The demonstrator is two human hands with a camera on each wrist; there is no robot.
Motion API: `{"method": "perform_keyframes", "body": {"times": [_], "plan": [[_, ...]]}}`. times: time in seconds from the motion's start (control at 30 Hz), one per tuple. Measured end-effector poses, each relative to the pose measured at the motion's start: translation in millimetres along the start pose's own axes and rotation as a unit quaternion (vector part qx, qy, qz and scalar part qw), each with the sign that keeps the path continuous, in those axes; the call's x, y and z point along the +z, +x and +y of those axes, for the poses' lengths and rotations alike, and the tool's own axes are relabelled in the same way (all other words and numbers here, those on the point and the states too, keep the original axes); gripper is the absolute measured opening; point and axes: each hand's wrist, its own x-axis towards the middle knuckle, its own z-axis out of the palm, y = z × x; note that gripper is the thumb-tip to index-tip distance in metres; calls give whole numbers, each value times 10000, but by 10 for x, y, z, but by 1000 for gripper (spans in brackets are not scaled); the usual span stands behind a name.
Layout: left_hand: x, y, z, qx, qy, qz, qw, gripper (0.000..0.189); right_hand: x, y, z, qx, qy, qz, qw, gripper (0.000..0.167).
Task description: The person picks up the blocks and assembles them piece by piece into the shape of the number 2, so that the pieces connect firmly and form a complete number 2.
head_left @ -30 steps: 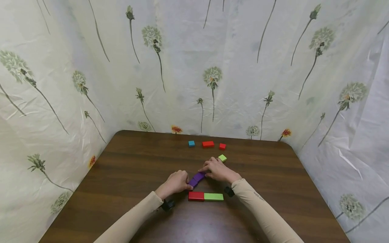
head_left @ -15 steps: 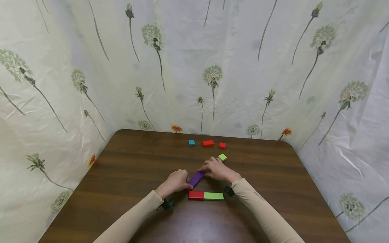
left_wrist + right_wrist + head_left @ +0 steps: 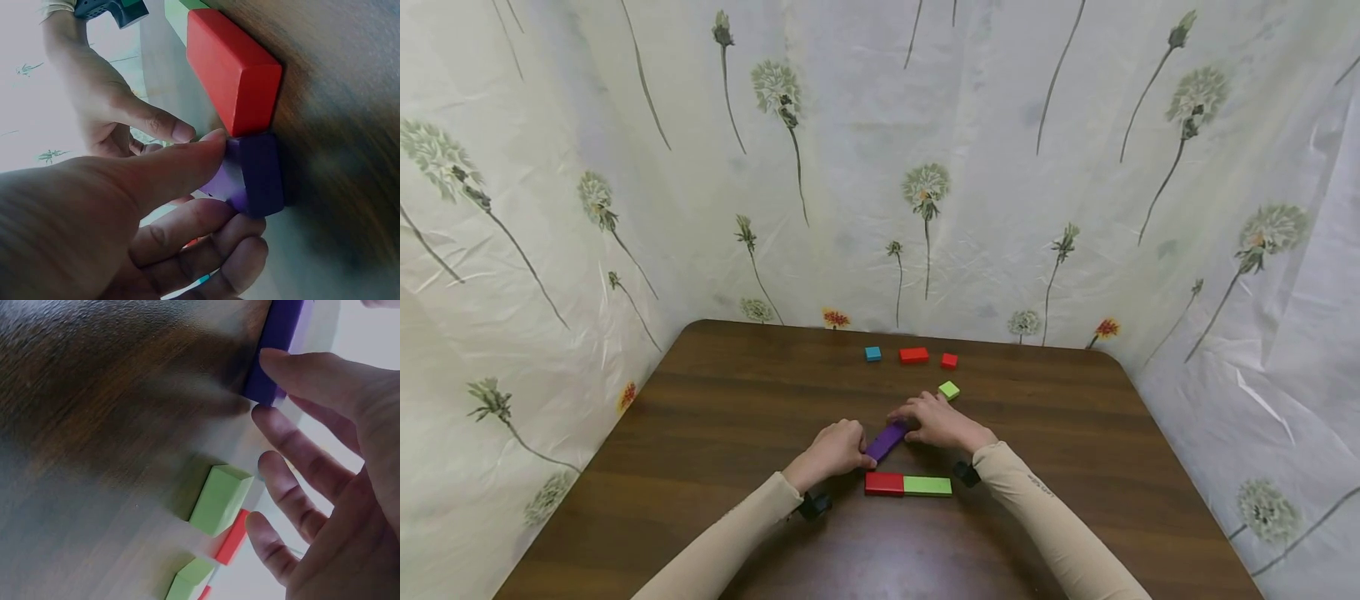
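Note:
Two purple blocks [image 3: 887, 442] lie end to end in a slanting line on the table. My left hand [image 3: 833, 450] pinches the near end between thumb and finger, as the left wrist view shows on the purple block [image 3: 264, 178]. At the far end, my right hand [image 3: 942, 422] holds the purple block [image 3: 273, 337] with thumb and fingers, its other fingers spread apart. Close to the near purple end is a red block [image 3: 883, 484], with a long green block [image 3: 928, 486] against its right end. The right hand hides part of the row's far end.
A small green block [image 3: 949, 390] sits just beyond the right hand. Further back are a blue block [image 3: 872, 354], a longer red block [image 3: 913, 356] and a small red block [image 3: 950, 361]. A flowered curtain [image 3: 850, 167] hangs behind the table.
The two purple blocks have turned from a bent, stepped line into a straight one. Both hands stay nearly in place; the other blocks have not moved.

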Motion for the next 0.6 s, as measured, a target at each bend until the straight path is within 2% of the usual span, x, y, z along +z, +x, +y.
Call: {"method": "perform_keyframes", "body": {"times": [0.3, 0.6], "plan": [[-4, -16, 11, 78, 59, 16, 10000, 38, -17, -32, 73, -182, 409, 103, 9989, 46], [-2, -17, 15, 97, 39, 80, 9999, 39, -47, -71, 108, -59, 674, 229, 9974, 48]]}}
